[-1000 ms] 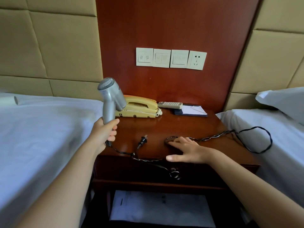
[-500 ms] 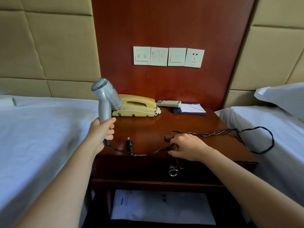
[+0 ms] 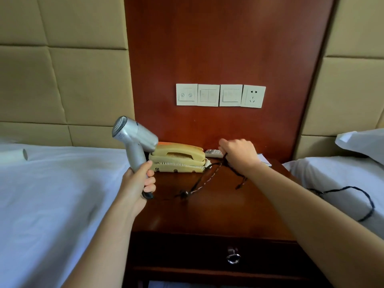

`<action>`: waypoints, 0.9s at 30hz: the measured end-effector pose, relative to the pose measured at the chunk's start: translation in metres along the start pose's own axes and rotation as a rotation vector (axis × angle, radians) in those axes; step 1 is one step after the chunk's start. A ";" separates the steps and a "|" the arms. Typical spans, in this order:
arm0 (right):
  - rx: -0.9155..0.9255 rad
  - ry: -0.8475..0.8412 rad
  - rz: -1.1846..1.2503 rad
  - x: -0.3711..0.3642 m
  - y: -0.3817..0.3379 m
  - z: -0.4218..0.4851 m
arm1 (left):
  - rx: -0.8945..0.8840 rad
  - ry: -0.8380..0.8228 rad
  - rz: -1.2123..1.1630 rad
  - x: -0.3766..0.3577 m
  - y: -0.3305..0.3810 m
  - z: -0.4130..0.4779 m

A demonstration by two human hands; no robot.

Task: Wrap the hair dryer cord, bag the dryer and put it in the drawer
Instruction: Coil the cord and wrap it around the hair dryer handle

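Left hand [image 3: 136, 183] fisted round the handle of the silver hair dryer [image 3: 133, 140], held upright above the nightstand [image 3: 218, 213], probably as a core for winding. Right hand [image 3: 239, 155] raised at far right, pinching the black cord [image 3: 199, 182], likely drawing slack; the rest trails onto the right bed [image 3: 332, 173]. Drawer [image 3: 187, 249] shut, contents unseen. No bag visible.

A yellow corded telephone [image 3: 178, 157] sits at the back of the dark wooden worktop [image 3: 218, 210], between two white-sheeted beds [image 3: 52, 194]; its drawer [image 3: 207, 252] lies below.
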State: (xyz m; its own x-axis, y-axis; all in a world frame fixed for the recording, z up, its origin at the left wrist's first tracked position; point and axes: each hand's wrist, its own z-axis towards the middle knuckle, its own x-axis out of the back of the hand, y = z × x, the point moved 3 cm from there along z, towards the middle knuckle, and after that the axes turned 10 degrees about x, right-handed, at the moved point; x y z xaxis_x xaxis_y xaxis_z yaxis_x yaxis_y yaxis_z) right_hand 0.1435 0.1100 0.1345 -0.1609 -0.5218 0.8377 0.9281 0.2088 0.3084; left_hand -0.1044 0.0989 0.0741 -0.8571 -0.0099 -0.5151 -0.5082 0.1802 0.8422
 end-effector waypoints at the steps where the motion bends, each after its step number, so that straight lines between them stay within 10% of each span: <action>1: -0.003 0.052 -0.007 0.002 0.003 0.009 | -0.008 0.001 0.003 -0.001 0.001 0.001; 9: 0.057 0.197 0.008 0.017 0.009 0.069 | -0.063 0.022 -0.047 -0.007 0.006 0.004; 19: -0.424 -0.407 0.549 -0.006 0.030 0.005 | 0.010 0.021 0.099 -0.007 -0.007 -0.006; 27: -0.697 -0.377 1.173 -0.006 0.026 -0.048 | 0.223 -0.082 0.086 -0.043 -0.051 -0.027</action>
State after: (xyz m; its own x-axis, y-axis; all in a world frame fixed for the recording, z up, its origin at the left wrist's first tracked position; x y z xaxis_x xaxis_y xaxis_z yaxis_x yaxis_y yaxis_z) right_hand 0.1852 0.0793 0.1157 0.8323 -0.0608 0.5510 0.5392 -0.1423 -0.8301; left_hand -0.0441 0.0637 0.0575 -0.8821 0.0934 -0.4616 -0.3944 0.3891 0.8325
